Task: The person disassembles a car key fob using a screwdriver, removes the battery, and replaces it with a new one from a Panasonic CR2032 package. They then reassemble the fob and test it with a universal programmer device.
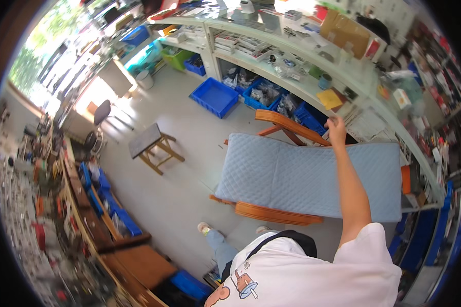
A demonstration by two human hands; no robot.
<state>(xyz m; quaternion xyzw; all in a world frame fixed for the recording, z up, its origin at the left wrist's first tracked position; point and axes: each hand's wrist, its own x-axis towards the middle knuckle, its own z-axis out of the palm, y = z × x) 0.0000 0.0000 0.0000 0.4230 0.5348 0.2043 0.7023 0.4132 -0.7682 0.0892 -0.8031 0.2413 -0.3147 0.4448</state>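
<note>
Right grip [336,132] half-curled, fingers bent; can't tell if it holds anything. It's at the lounge chair [307,176]'s far edge, just by the right end of the far wooden armrest [292,124]. Left grip: can't see it. Beyond the chair: yellow sheet [329,100] on a shelf, blue crate [215,96] on the floor. Stool [152,142] left of the chair.
</note>
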